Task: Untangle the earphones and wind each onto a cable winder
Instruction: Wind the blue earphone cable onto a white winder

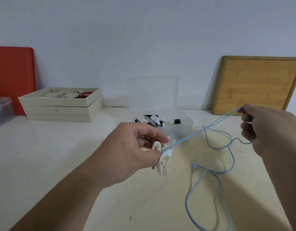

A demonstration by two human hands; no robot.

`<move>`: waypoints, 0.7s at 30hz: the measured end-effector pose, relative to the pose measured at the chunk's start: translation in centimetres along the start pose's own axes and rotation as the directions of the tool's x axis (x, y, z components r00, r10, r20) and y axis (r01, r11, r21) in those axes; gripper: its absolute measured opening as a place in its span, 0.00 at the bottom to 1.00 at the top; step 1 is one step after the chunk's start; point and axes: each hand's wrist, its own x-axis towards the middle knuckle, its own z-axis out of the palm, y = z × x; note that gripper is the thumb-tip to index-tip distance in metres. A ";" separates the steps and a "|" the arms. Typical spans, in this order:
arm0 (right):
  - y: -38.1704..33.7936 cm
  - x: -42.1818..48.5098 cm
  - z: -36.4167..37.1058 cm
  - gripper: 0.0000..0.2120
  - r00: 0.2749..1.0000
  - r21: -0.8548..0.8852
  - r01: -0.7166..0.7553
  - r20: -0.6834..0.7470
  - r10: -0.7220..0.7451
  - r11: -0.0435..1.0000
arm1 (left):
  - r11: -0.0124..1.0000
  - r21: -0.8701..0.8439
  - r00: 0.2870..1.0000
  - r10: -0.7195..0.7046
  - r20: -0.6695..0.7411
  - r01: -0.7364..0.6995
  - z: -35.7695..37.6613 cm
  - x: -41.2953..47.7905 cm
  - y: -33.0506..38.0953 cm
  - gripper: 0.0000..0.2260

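1. My left hand (127, 152) pinches the small white bone-shaped plastic cable winder (163, 161) between thumb and fingers, holding it up off the pale, scuffed table (60, 155).
2. My right hand (269, 130), out at 3 o'clock from the winder, pinches the thin light-blue earphone cable (200, 130) at its fingertips; the other fingers are curled in.
3. A doubled run of that cable is pulled taut between my two hands, so its end seems anchored at the winder. I cannot see the earbuds; I judge they sit under my left fingers.
4. I see almost no turns on the winder, so winding has barely begun.
5. Most of the cable lies in loose loops on the table at 4 to 5 o'clock from the winder, with the angled metal-tipped jack plug (194, 168) lying just right of it. The loops cross but I see no tight knot.
6. The clear plastic box with its lid up (184, 129), at 12 o'clock, holds more small black and white pieces, possibly further earphones or winders. If so, those are left to do.
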 end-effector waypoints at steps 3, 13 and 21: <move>1.2 0.2 0.0 0.05 0.993 -0.439 0.113 0.032 -0.110 0.891 | 1.000 0.003 1.000 0.000 -0.030 0.000 -0.3 -0.1 0.3 0.11; 0.2 -7.9 3.1 0.29 0.379 -0.157 0.540 0.923 -0.072 0.827 | 0.999 -0.028 0.998 0.044 -0.039 -0.045 0.0 -0.1 0.5 0.10; 0.1 -6.2 2.2 0.04 0.395 -0.195 0.475 0.919 -0.010 0.858 | 0.998 -0.009 0.996 0.055 -0.069 -0.056 -0.1 -0.1 0.4 0.11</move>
